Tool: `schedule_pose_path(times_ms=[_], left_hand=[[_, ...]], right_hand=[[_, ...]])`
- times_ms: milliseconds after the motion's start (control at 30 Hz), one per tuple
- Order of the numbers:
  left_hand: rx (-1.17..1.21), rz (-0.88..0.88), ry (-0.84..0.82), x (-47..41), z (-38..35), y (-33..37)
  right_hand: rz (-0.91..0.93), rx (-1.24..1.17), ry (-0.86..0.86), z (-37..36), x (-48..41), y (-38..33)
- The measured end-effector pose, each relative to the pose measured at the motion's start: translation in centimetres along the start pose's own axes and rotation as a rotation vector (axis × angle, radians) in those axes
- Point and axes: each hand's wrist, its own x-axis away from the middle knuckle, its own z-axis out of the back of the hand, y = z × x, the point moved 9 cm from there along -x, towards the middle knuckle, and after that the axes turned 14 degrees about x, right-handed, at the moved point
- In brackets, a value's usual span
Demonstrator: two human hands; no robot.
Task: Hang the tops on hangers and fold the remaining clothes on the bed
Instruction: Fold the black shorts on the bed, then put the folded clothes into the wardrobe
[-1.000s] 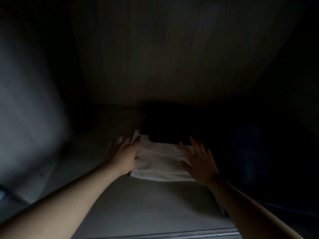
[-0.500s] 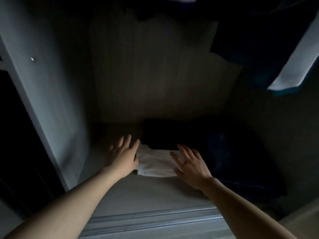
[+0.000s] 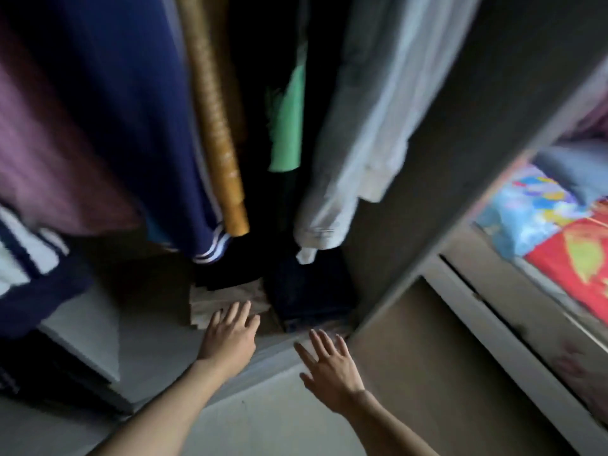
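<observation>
A folded pale garment [image 3: 223, 299] lies on the wardrobe floor [image 3: 154, 337], beside a folded dark stack [image 3: 309, 291]. My left hand [image 3: 230, 334] hovers flat with its fingers spread, its fingertips over the pale garment's near edge. My right hand [image 3: 325, 363] is open and empty above the wardrobe's front sill, apart from the clothes. Hung tops fill the space above: a navy one with white stripes [image 3: 138, 133], a maroon one [image 3: 42, 159], a green one [image 3: 288, 126] and a pale grey shirt [image 3: 358, 153].
A tan rolled tube [image 3: 217, 126] hangs or leans among the hung clothes. The wardrobe's right side panel [image 3: 437, 153] stands beside my right hand. A bed with a colourful cover [image 3: 552, 225] lies to the right, its frame [image 3: 513, 340] near the floor.
Both hands have drawn back from the folded pale garment toward the wardrobe's front edge. The view has pulled out and up, revealing the hung clothes and the bed.
</observation>
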Motion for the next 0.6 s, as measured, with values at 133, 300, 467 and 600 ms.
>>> schedule_pose_path(times_ms=[133, 300, 467, 600], left_hand=[[0.021, -0.25, -0.081, 0.4, 7.6, 11.6], [0.14, -0.531, -0.179, 1.8, 14.2, 27.0], [0.238, -0.769, -0.217, 4.6, 17.8, 39.7], [0.304, -0.994, -0.3, 10.7, 18.6, 52.1]], right_hand=[[-0.205, -0.076, -0.055, 7.0, 11.0, 7.7], [-0.565, -0.147, -0.017, 13.8, 25.7, 16.1], [-0.905, -0.125, 0.058, 17.9, 39.4, 19.7], [-1.263, -0.057, -0.004, 19.2, 52.8, 19.8]])
